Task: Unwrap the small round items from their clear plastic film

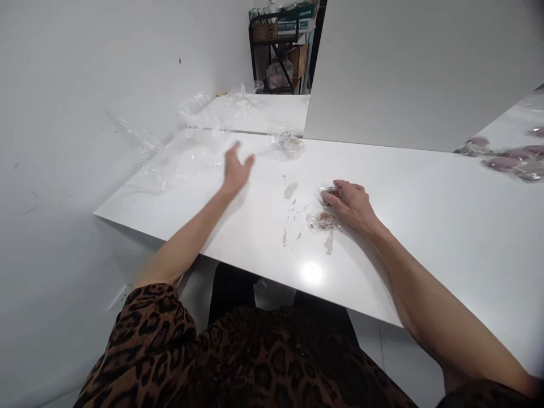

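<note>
Wrapped packet [328, 191] on white table [429, 226], under curled right hand [352, 205]; cannot tell how firmly gripped. Second packet [325, 221] just nearer. Looks light, probably slippery in film, perhaps crumbly inside; best pinched gently by its sides. Left hand [237, 170] blurred, thumb spread wide, near loose plastic [187, 161].

Left grip [236, 171] blurred, wrapped piece [328, 191] partly hidden by right grip [353, 204]
</note>
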`<state>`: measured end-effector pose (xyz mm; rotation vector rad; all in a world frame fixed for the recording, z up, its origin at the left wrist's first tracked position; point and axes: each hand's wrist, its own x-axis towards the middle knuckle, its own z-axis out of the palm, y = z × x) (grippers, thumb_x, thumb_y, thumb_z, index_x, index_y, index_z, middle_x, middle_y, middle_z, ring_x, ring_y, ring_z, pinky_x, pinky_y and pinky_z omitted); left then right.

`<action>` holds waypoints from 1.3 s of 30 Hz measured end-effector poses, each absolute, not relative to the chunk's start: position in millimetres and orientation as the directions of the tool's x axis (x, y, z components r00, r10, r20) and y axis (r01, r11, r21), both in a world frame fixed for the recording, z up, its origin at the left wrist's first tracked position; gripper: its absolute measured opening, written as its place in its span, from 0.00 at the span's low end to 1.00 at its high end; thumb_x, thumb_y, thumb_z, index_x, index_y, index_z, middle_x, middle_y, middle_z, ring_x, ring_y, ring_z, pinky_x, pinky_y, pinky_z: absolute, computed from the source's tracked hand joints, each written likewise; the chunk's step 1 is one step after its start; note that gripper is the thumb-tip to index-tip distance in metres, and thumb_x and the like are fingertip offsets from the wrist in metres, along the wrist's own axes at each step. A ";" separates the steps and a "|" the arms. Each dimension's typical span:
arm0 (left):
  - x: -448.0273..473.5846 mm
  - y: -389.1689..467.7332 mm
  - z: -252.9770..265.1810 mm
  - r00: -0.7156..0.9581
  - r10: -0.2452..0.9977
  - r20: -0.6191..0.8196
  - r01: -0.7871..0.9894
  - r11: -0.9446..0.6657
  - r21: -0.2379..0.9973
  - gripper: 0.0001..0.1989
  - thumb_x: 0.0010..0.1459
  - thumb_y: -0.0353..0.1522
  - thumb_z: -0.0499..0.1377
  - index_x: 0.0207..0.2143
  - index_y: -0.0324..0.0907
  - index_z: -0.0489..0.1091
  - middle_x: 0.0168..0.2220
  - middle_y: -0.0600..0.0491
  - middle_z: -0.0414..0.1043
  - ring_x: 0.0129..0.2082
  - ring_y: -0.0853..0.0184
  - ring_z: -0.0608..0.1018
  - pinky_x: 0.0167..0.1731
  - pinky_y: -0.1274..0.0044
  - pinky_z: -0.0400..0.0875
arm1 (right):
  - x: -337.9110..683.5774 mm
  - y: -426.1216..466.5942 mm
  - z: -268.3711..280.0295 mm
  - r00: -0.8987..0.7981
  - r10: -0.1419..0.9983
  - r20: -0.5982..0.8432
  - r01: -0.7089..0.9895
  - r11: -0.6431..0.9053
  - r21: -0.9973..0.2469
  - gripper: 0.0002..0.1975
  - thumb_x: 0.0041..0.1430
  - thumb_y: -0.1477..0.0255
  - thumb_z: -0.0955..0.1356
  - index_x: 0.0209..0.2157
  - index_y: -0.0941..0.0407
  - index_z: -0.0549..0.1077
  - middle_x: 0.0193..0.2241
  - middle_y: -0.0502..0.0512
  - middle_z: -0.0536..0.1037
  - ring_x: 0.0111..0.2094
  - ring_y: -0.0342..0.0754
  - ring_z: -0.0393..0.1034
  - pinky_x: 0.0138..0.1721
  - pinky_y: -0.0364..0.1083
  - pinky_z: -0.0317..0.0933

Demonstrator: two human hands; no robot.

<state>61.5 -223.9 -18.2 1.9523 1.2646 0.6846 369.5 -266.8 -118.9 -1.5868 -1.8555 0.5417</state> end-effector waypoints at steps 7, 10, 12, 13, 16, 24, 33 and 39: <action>167.1 -300.7 -63.1 0.566 0.821 -0.076 0.758 -0.482 0.440 0.29 0.67 0.49 0.55 0.62 0.41 0.68 0.69 0.40 0.63 0.70 0.48 0.60 0.66 0.57 0.58 | 364.1 -267.5 -119.8 -0.123 0.967 0.222 0.847 0.219 -0.485 0.32 0.63 0.55 0.65 0.63 0.57 0.71 0.57 0.71 0.76 0.59 0.72 0.64 0.58 0.68 0.60; 184.3 -310.0 -70.4 0.576 0.812 -0.094 0.791 -0.524 0.316 0.25 0.70 0.44 0.52 0.60 0.37 0.68 0.67 0.37 0.63 0.68 0.47 0.61 0.66 0.56 0.57 | 366.0 -268.6 -118.2 -0.060 0.978 0.202 0.898 0.141 -0.417 0.30 0.64 0.56 0.65 0.62 0.57 0.71 0.58 0.73 0.74 0.60 0.73 0.63 0.59 0.70 0.58; 188.7 -311.5 -73.6 0.563 0.824 -0.073 0.798 -0.518 0.307 0.22 0.69 0.42 0.53 0.57 0.37 0.68 0.62 0.38 0.67 0.65 0.48 0.65 0.64 0.57 0.60 | 367.7 -266.6 -117.6 -0.031 0.981 0.192 0.875 0.119 -0.470 0.29 0.61 0.59 0.68 0.61 0.57 0.71 0.55 0.72 0.75 0.59 0.72 0.64 0.59 0.69 0.59; 189.2 -311.6 -75.1 0.559 0.827 -0.055 0.792 -0.513 0.332 0.20 0.68 0.42 0.55 0.55 0.38 0.68 0.60 0.39 0.68 0.62 0.49 0.67 0.62 0.58 0.61 | 368.8 -264.8 -117.4 -0.010 0.983 0.184 0.841 0.107 -0.531 0.30 0.58 0.60 0.70 0.60 0.57 0.71 0.53 0.71 0.77 0.57 0.70 0.66 0.57 0.67 0.61; 186.5 -309.3 -80.9 0.517 0.856 0.010 0.725 -0.444 0.527 0.16 0.64 0.39 0.61 0.50 0.42 0.66 0.51 0.44 0.73 0.51 0.54 0.73 0.53 0.63 0.69 | 374.1 -258.1 -115.4 0.093 0.988 0.126 0.656 0.034 -0.754 0.30 0.48 0.67 0.75 0.55 0.56 0.73 0.42 0.61 0.80 0.45 0.61 0.72 0.50 0.59 0.67; 185.5 -287.3 -95.8 0.173 0.981 -0.092 0.029 0.088 0.996 0.12 0.67 0.33 0.61 0.46 0.45 0.58 0.37 0.56 0.71 0.28 0.73 0.76 0.35 0.76 0.75 | 373.5 -264.4 -88.4 0.180 0.982 0.059 -0.148 0.087 -0.985 0.20 0.47 0.60 0.80 0.30 0.54 0.70 0.27 0.49 0.74 0.26 0.42 0.65 0.26 0.43 0.59; 182.4 -289.9 -103.8 0.382 0.923 0.034 -0.278 0.079 0.957 0.21 0.58 0.26 0.65 0.53 0.42 0.64 0.39 0.54 0.73 0.37 0.70 0.78 0.45 0.73 0.75 | 320.2 -298.8 -91.0 0.084 0.996 0.024 -0.348 0.052 -0.936 0.38 0.31 0.51 0.85 0.36 0.49 0.64 0.27 0.44 0.75 0.25 0.45 0.69 0.23 0.45 0.64; 179.3 -298.7 -94.0 0.490 0.871 0.018 -0.082 0.025 0.996 0.25 0.58 0.33 0.67 0.58 0.43 0.67 0.47 0.50 0.68 0.38 0.70 0.79 0.44 0.71 0.77 | 356.4 -320.3 -85.7 0.222 0.968 -0.118 -0.450 -0.006 -0.893 0.33 0.34 0.67 0.85 0.42 0.51 0.70 0.30 0.47 0.81 0.32 0.46 0.77 0.35 0.46 0.73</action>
